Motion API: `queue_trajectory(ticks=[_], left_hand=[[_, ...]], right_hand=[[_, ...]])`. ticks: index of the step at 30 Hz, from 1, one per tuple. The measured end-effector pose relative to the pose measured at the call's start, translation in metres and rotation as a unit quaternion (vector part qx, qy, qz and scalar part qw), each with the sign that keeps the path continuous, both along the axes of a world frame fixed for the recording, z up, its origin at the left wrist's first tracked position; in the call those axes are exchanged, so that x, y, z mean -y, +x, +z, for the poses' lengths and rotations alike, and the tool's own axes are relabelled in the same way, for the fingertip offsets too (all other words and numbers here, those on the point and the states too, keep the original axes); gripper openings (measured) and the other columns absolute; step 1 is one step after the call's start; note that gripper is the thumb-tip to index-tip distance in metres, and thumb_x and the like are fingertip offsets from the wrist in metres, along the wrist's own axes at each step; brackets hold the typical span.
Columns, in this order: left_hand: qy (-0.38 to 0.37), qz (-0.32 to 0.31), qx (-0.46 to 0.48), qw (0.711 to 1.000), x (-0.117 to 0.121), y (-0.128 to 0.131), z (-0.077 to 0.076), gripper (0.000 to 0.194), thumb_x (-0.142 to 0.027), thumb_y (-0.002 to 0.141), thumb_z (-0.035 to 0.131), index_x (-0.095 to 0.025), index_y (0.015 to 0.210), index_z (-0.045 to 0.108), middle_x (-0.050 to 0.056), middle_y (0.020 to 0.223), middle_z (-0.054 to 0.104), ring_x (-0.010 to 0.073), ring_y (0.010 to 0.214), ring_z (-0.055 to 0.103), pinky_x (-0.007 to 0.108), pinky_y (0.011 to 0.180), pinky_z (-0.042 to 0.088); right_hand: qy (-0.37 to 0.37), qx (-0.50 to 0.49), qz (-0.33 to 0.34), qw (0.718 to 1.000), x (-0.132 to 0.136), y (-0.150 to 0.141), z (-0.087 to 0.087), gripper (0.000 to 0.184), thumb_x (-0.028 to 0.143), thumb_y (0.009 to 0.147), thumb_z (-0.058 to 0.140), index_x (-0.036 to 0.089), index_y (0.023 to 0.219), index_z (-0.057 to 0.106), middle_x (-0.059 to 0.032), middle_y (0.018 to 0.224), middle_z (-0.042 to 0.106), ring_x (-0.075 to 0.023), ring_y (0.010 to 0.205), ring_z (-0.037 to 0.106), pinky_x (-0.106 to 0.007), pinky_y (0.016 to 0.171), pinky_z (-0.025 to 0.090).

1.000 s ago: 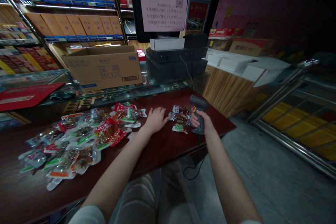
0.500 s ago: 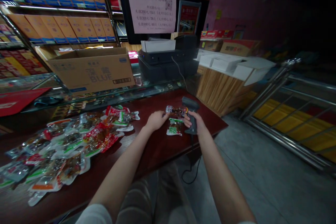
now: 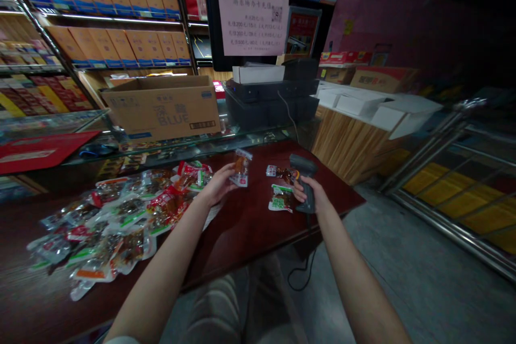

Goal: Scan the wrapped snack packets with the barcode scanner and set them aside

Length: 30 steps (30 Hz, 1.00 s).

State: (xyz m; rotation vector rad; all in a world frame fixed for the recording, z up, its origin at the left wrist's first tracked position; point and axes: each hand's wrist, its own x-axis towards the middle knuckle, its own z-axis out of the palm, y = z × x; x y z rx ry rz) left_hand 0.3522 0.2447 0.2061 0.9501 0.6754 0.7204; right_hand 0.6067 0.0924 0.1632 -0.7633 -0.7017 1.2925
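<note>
My left hand (image 3: 220, 185) is closed on a clear snack packet (image 3: 242, 167) with brown contents, held up just right of the pile. In my right hand (image 3: 311, 192) is a dark barcode scanner (image 3: 303, 164), fingers wrapped round its handle and its head towards the back. Left of the scanner lie two packets on the dark red table (image 3: 245, 226): a clear one with dark brown contents (image 3: 278, 172), and a green and white one (image 3: 281, 199) nearer me. A large pile of sealed snack packets (image 3: 116, 220) covers the table's left side.
Behind the table is a glass counter with an open cardboard box (image 3: 161, 110), a black cash-register unit (image 3: 270, 102) and a pink price sign (image 3: 253, 19). The scanner's cord (image 3: 300, 277) hangs below the table edge. A metal railing (image 3: 451, 193) stands right.
My left hand has moved left from the packets by the scanner to the pile's edge and now holds up a packet. My right hand keeps the scanner; the view has shifted slightly.
</note>
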Motion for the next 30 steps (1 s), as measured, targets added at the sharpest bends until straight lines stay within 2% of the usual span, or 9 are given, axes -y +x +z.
queue_trajectory(ticks=[8, 11, 14, 17, 19, 22, 24, 27, 30], left_hand=[[-0.001, 0.091, 0.069, 0.994, -0.006, -0.021, -0.004, 0.032, -0.004, 0.070, 0.057, -0.016, 0.099, 0.060, 0.002, 0.088, 0.068, 0.0128, 0.070, 0.066, 0.027, 0.063, 0.058], [-0.047, 0.102, 0.106, 0.988, -0.008, -0.025, -0.003, 0.023, -0.005, 0.074, 0.052, -0.015, 0.094, 0.059, 0.003, 0.084, 0.065, 0.0121, 0.069, 0.065, 0.024, 0.061, 0.056], [-0.115, 0.092, 0.171, 0.974, -0.008, -0.032, 0.001, 0.017, -0.010, 0.083, 0.047, -0.014, 0.095, 0.059, 0.001, 0.072, 0.056, 0.0076, 0.055, 0.055, 0.015, 0.045, 0.044], [-0.144, 0.032, 0.231, 0.962, -0.006, -0.038, 0.004, 0.023, -0.027, 0.091, 0.044, -0.015, 0.100, 0.062, 0.001, 0.069, 0.050, 0.0059, 0.047, 0.039, 0.012, 0.034, 0.028], [-0.149, 0.002, 0.240, 0.959, -0.005, -0.041, 0.005, 0.040, -0.047, 0.092, 0.043, -0.014, 0.099, 0.063, 0.005, 0.073, 0.052, 0.0071, 0.049, 0.037, 0.013, 0.033, 0.024], [-0.139, -0.010, 0.236, 0.962, -0.006, -0.045, 0.003, 0.072, -0.078, 0.081, 0.038, -0.013, 0.095, 0.065, 0.013, 0.085, 0.059, 0.0119, 0.060, 0.046, 0.015, 0.033, 0.025], [-0.126, -0.004, 0.232, 0.964, -0.007, -0.048, 0.002, 0.082, -0.087, 0.073, 0.035, -0.014, 0.091, 0.066, 0.017, 0.091, 0.062, 0.0164, 0.070, 0.054, 0.016, 0.036, 0.028], [-0.126, 0.020, 0.223, 0.966, -0.010, -0.050, 0.002, 0.075, -0.084, 0.076, 0.037, -0.014, 0.085, 0.065, 0.018, 0.099, 0.064, 0.0203, 0.080, 0.060, 0.016, 0.039, 0.033], [-0.135, 0.018, 0.209, 0.968, -0.011, -0.049, 0.004, 0.057, -0.067, 0.088, 0.044, -0.014, 0.083, 0.064, 0.017, 0.102, 0.065, 0.0159, 0.076, 0.060, 0.014, 0.037, 0.031]], right_hand=[[-0.005, 0.012, 0.055, 0.998, -0.026, -0.048, 0.013, 0.025, 0.035, 0.078, 0.066, 0.021, 0.091, 0.049, 0.0092, 0.053, 0.046, -0.0048, 0.034, 0.033, -0.017, 0.033, 0.027], [0.006, 0.024, 0.080, 0.997, -0.039, -0.065, 0.020, 0.026, 0.034, 0.080, 0.064, 0.020, 0.097, 0.050, 0.0089, 0.055, 0.047, -0.0050, 0.034, 0.034, -0.017, 0.034, 0.028], [0.011, 0.027, 0.099, 0.995, -0.048, -0.076, 0.023, 0.028, 0.034, 0.080, 0.064, 0.019, 0.100, 0.051, 0.0088, 0.055, 0.048, -0.0047, 0.034, 0.033, -0.017, 0.034, 0.027], [0.014, 0.024, 0.115, 0.993, -0.053, -0.081, 0.022, 0.028, 0.035, 0.080, 0.064, 0.019, 0.100, 0.052, 0.0088, 0.056, 0.047, -0.0043, 0.034, 0.031, -0.017, 0.034, 0.026], [0.015, 0.020, 0.120, 0.993, -0.053, -0.082, 0.019, 0.027, 0.035, 0.080, 0.063, 0.019, 0.099, 0.052, 0.0088, 0.056, 0.046, -0.0042, 0.034, 0.030, -0.018, 0.034, 0.027], [0.016, 0.019, 0.125, 0.992, -0.050, -0.082, 0.015, 0.027, 0.035, 0.081, 0.063, 0.020, 0.099, 0.051, 0.0092, 0.056, 0.045, -0.0040, 0.034, 0.030, -0.017, 0.034, 0.027], [0.016, 0.020, 0.129, 0.991, -0.047, -0.080, 0.013, 0.026, 0.035, 0.081, 0.062, 0.020, 0.099, 0.051, 0.0092, 0.056, 0.046, -0.0039, 0.035, 0.030, -0.017, 0.034, 0.027], [0.015, 0.012, 0.129, 0.991, -0.043, -0.080, 0.012, 0.027, 0.035, 0.081, 0.063, 0.020, 0.100, 0.051, 0.0092, 0.056, 0.046, -0.0038, 0.035, 0.031, -0.017, 0.034, 0.028], [0.011, 0.009, 0.138, 0.990, -0.041, -0.081, 0.010, 0.028, 0.035, 0.080, 0.064, 0.019, 0.099, 0.052, 0.0090, 0.056, 0.046, -0.0040, 0.034, 0.032, -0.017, 0.034, 0.028]])
